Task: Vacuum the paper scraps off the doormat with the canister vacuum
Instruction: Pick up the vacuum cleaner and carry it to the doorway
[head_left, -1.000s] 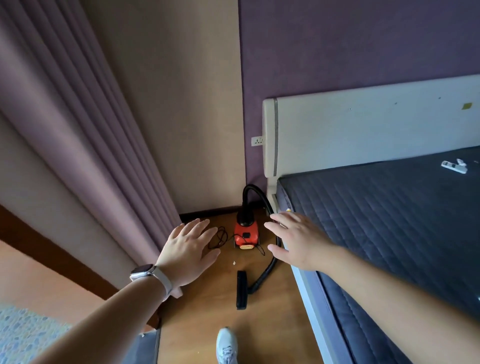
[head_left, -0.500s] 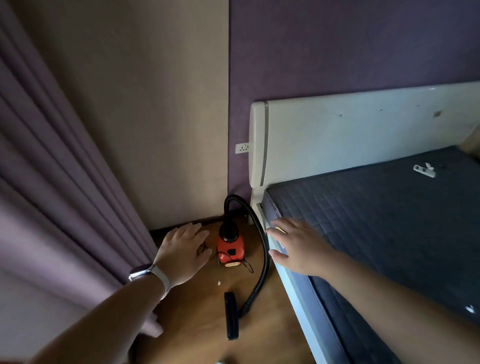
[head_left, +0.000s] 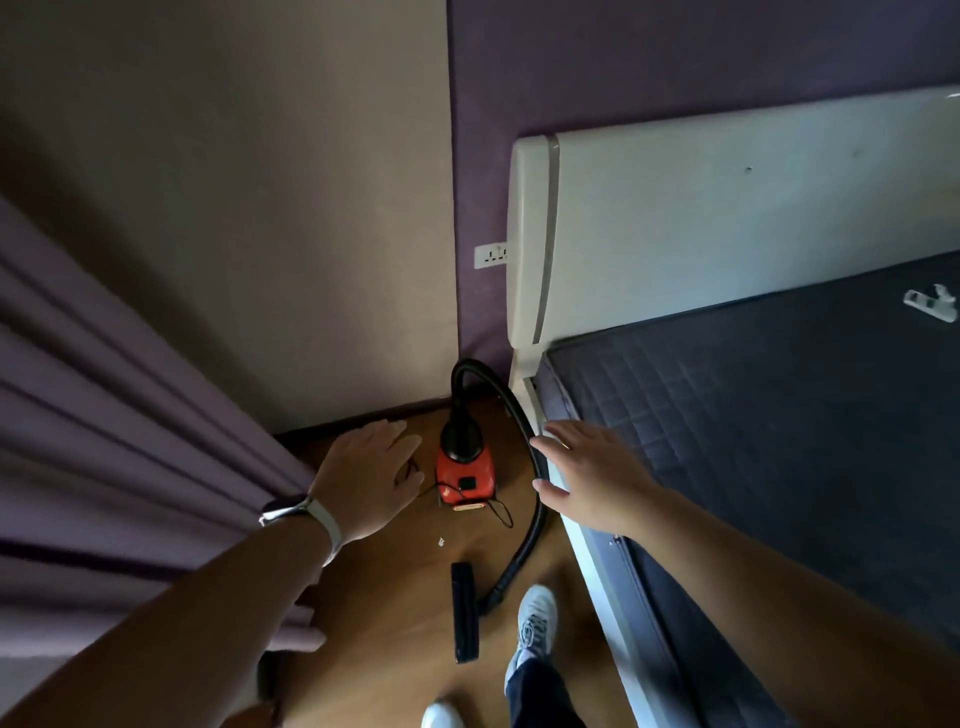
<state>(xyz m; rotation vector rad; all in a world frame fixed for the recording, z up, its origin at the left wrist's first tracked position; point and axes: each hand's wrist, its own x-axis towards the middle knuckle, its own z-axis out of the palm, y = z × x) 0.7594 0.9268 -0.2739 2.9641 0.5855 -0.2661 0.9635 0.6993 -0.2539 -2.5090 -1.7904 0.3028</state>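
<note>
A small red canister vacuum (head_left: 465, 474) stands on the wooden floor in the corner between the wall and the bed. Its black hose (head_left: 524, 431) arcs up, then runs down the bed's side to a black floor nozzle (head_left: 464, 611) lying flat. My left hand (head_left: 370, 475), with a watch on the wrist, hovers open just left of the canister. My right hand (head_left: 587, 475) is open on the hose's right, over the bed edge. Neither hand holds anything. One white paper scrap (head_left: 441, 541) lies on the floor. No doormat is in view.
A purple curtain (head_left: 119, 441) hangs close on the left. The bed with a dark quilted mattress (head_left: 779, 426) and white headboard (head_left: 727, 218) fills the right. A wall socket (head_left: 490, 255) sits above the vacuum, its thin cord (head_left: 500, 512) on the floor. My shoes (head_left: 536, 621) stand near the nozzle.
I have stepped closer to the corner; the vacuum looks larger and my feet have come into view by the nozzle. Both hands stay open and reach toward the canister.
</note>
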